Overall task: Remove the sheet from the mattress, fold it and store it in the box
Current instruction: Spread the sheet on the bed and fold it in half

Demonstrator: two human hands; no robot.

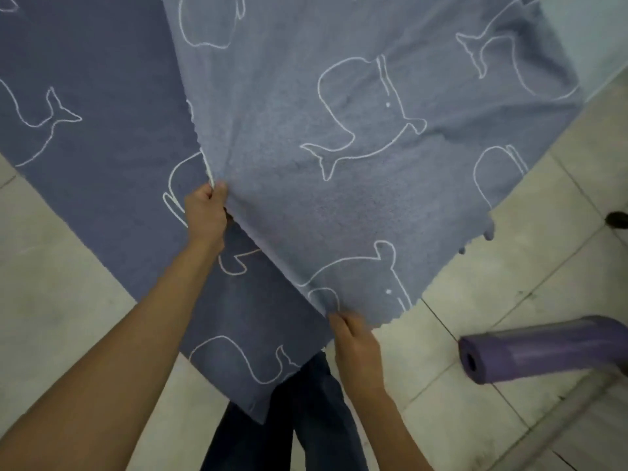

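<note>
We reach both bare forearms forward, angled inward. Our left hand (205, 212) stretches farther out, fingers and thumb curled to pinch an edge of the sheet (339, 205). Our right hand (356, 348), nearer the body, pinches the same doubled edge lower down. The sheet is held taut between them and spreads above the pale tiled floor (509, 266), a lighter layer folded over a darker one. It is blue-grey and fuzzy, perhaps fleece, printed with white whale outlines. To the right lies a purple rolled mat (543, 348), a tube with a dark hollow end. Our dark trousers (306, 426) show below.
</note>
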